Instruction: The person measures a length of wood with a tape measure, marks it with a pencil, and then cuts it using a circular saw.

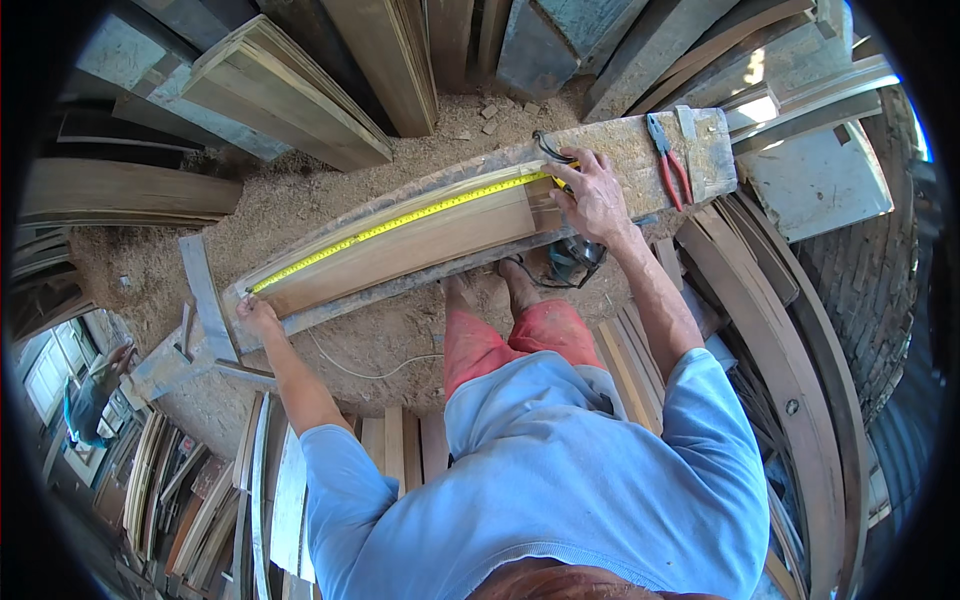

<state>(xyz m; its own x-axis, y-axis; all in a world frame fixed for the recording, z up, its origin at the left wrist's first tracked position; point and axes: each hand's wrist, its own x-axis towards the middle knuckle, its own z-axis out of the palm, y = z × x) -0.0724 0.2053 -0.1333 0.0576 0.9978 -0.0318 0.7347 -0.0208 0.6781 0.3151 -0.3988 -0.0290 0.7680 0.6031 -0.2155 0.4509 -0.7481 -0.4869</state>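
A yellow tape measure blade [400, 218] is stretched along a wooden board [430, 240] lying on a long narrow bench [700, 165]. At the board's left end, my left hand [258, 312] is closed on the tip of the blade. Toward the right end, my right hand [594, 197] grips the tape measure's body, mostly hidden under the fingers. A darker strip of wood [543, 205] shows beside that hand. Further right on the bench lie pliers [670, 165] with red handles.
A dark power tool [575, 262] sits below the bench near my feet, and a pale cord [375, 372] curves over the sawdust-covered floor. Stacked planks [290, 95] lean at the far side; long curved boards [790, 400] stand at right. Another person [95, 400] is at far left.
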